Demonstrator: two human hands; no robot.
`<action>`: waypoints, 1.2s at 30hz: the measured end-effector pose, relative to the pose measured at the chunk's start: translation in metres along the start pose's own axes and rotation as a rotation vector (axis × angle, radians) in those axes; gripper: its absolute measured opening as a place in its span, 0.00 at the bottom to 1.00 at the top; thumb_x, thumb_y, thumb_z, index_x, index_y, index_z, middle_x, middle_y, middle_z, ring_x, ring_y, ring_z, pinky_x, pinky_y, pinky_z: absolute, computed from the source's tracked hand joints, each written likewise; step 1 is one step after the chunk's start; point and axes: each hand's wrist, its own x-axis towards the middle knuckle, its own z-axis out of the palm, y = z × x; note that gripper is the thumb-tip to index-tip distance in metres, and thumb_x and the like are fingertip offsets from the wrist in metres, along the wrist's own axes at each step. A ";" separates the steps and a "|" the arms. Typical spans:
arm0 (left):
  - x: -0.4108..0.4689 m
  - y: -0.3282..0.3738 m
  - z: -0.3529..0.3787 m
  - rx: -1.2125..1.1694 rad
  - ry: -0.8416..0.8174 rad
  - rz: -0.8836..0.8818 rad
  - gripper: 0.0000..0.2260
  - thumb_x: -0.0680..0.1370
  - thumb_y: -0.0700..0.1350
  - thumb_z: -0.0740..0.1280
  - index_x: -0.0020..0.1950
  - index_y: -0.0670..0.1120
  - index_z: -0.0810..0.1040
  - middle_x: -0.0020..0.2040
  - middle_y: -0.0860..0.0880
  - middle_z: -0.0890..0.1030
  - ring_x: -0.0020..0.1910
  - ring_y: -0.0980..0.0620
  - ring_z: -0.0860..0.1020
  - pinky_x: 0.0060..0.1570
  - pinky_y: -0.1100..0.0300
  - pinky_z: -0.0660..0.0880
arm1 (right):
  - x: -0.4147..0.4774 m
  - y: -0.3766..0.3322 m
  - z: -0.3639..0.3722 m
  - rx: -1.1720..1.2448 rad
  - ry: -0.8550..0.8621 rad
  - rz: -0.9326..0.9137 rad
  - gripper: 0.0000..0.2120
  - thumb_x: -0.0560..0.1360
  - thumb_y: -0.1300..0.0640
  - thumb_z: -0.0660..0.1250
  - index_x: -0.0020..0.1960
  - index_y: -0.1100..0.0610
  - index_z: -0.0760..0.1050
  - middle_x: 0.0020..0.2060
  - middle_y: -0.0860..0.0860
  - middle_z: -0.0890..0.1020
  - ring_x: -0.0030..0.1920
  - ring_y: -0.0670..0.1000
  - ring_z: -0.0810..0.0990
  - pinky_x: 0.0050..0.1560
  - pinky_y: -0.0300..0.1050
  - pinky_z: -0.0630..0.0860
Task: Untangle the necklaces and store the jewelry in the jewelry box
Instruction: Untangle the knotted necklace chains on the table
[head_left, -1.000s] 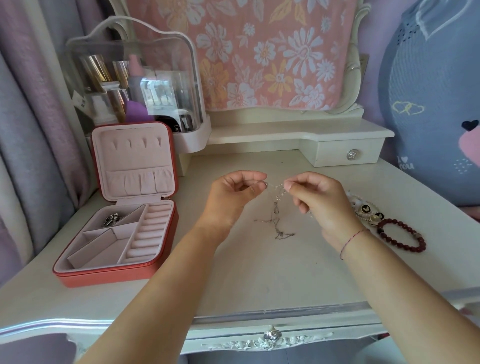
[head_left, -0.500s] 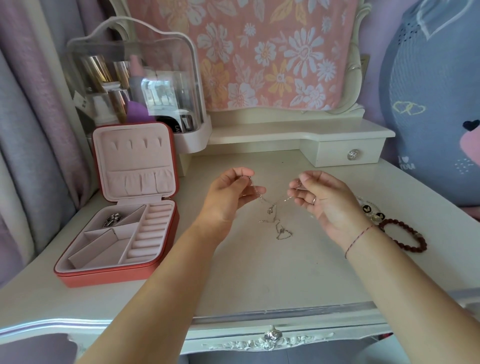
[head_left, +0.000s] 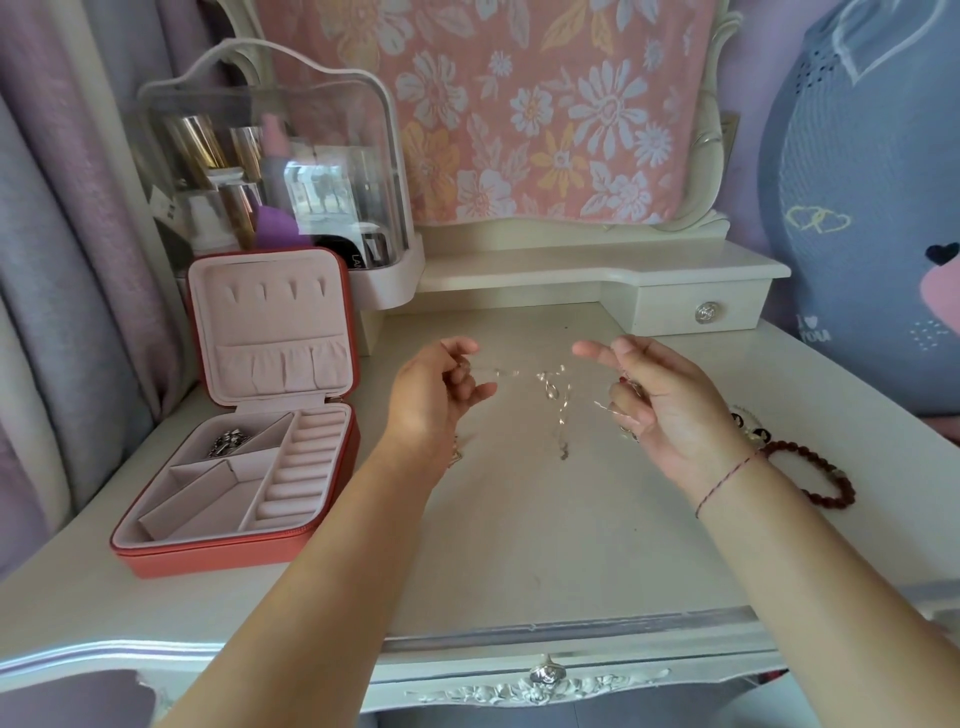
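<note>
**A:** Head view. Necklaces are held in the air between both hands, above the table. The tangle sits mid-span and one tail hangs toward 6 o'clock. Left hand is curled, with a chain end pinched. Right hand grips the other end, index finger left straight.

**B:** Main risk?

**A:** The knot is likely to be tightened if the ends are pulled apart toward 9 and 3 o'clock. Thin links could be kinked or snapped.

**B:** Drop risk?

**A:** Yes. Only a small pinch is applied. If an end is let slip, the lot would be dumped on the table and re-tangled. The tail could be snagged on the bead bracelet, at 4 o'clock of the right hand.

**B:** Box?

**A:** Jewelry box is open at 9 o'clock of the left hand, well apart. A silver piece is lodged in its 11 o'clock compartment. A chain stored there could be caught on it.
</note>
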 end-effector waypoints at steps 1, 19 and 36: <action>-0.002 0.001 0.000 0.038 0.001 -0.014 0.16 0.75 0.32 0.49 0.40 0.41 0.76 0.28 0.50 0.62 0.26 0.53 0.60 0.33 0.58 0.72 | 0.000 0.000 0.000 0.006 -0.019 -0.004 0.07 0.80 0.59 0.59 0.43 0.53 0.71 0.54 0.53 0.84 0.20 0.44 0.58 0.25 0.33 0.63; -0.013 -0.011 0.005 0.811 -0.270 0.062 0.06 0.68 0.49 0.79 0.42 0.49 0.86 0.20 0.58 0.66 0.22 0.58 0.63 0.25 0.69 0.59 | 0.000 0.002 0.002 -0.110 0.041 -0.086 0.06 0.81 0.60 0.59 0.44 0.56 0.70 0.42 0.56 0.85 0.19 0.45 0.56 0.25 0.36 0.58; -0.004 -0.004 0.003 0.054 -0.318 -0.076 0.10 0.82 0.41 0.60 0.41 0.43 0.74 0.31 0.49 0.76 0.35 0.51 0.77 0.53 0.54 0.77 | 0.006 0.004 -0.005 0.070 0.052 0.024 0.09 0.81 0.59 0.59 0.42 0.54 0.70 0.40 0.52 0.84 0.20 0.44 0.61 0.28 0.36 0.61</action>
